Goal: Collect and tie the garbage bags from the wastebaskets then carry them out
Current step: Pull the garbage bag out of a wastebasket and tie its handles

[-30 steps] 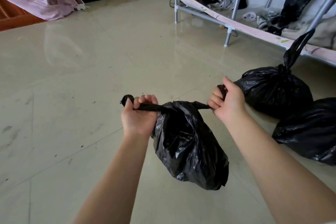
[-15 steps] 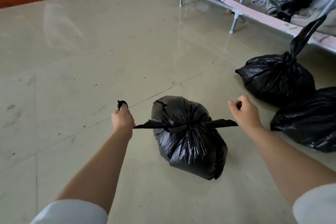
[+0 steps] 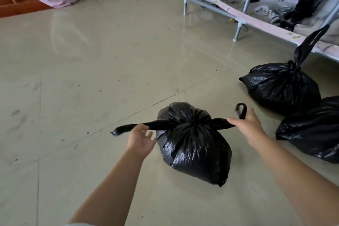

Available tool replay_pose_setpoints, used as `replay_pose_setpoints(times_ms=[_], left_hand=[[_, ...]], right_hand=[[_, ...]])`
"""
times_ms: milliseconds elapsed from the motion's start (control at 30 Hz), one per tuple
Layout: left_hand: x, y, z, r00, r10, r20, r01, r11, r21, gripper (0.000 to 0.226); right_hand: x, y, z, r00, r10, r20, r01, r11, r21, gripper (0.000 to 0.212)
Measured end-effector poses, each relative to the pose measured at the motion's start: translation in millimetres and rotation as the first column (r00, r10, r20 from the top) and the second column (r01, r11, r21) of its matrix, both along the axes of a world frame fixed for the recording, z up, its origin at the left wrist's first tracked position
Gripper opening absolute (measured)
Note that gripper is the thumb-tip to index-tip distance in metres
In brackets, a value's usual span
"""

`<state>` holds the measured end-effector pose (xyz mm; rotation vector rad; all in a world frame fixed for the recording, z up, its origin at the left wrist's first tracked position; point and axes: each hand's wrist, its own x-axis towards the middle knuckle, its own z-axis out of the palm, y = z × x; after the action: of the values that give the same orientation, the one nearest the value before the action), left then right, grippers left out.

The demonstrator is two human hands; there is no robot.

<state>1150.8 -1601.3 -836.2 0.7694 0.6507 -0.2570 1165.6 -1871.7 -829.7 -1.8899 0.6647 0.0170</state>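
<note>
Black garbage bag (image 3: pixel 192 145) sits on floor (image 3: pixel 91 79) between hands, tails running left-right. Left hand (image 3: pixel 140 139) fingers spread under left tail (image 3: pixel 132 127); right hand (image 3: pixel 246 124) pinches right tail (image 3: pixel 222 124). Equally near.

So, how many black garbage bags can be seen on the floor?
3. One bag lies between the hands, a tied one sits by the rack, and another is cut off at the right edge; more may be hidden.

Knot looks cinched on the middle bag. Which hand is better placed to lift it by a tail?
Right, probably. The right hand already grips the right tail, its end looped over the hand. The left hand is open under the left tail of the middle bag, and would need to regrip.
</note>
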Motion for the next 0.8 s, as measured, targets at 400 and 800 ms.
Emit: replay_pose_setpoints(times_ms=[400,800], left_hand=[[6.4,-42.5,16.4,0.939,-0.317,0.136,0.191,0.806,0.560,0.038],[25.2,-51.4,57.3,0.789,-0.410,0.457,0.167,0.860,0.483,0.041]], right_hand=[[0.7,15.7,8.8,0.986,-0.158,-0.044,0.144,0.702,0.698,0.025],[17.2,37.6,44.4,0.954,-0.300,-0.015,0.160,0.466,0.870,0.032]])
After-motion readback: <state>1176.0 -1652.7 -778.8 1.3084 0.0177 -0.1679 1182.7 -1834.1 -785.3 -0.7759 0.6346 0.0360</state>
